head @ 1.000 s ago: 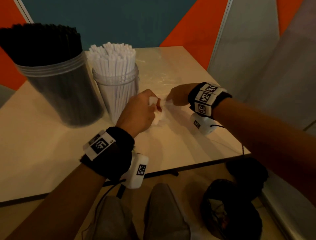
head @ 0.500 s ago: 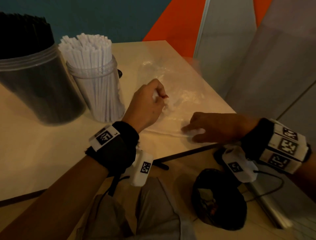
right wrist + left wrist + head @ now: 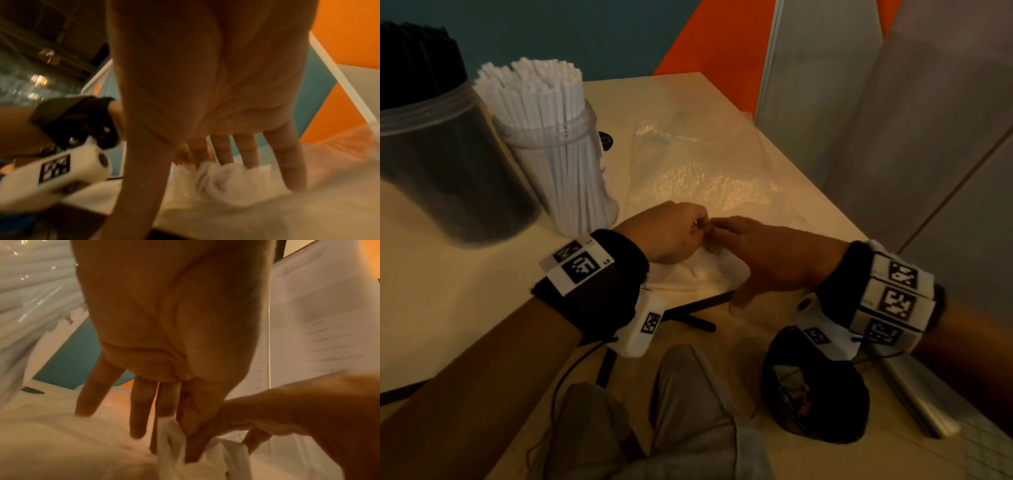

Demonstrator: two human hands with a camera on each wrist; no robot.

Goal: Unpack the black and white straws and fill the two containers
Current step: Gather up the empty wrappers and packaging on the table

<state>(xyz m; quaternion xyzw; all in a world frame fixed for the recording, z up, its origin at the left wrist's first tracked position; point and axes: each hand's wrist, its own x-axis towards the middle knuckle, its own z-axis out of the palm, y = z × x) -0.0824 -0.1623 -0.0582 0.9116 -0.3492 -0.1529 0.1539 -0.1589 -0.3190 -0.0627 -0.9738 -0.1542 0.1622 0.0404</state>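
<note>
— On the table?
— Two clear containers, side by side: the large container packed with black straws, the smaller container with white straws.
— And nearer the edge?
— Left hand and right hand, fingertips meeting over crumpled white wrapping. Clear plastic film spread behind.

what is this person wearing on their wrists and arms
Both forearms are bare, with no sleeves. Each wrist carries a black band wrapped with white tiles printed with black square codes. Under each wrist hangs a white rounded camera pod bearing its own code, with a thin black cable trailing off. The hands are bare.
</note>
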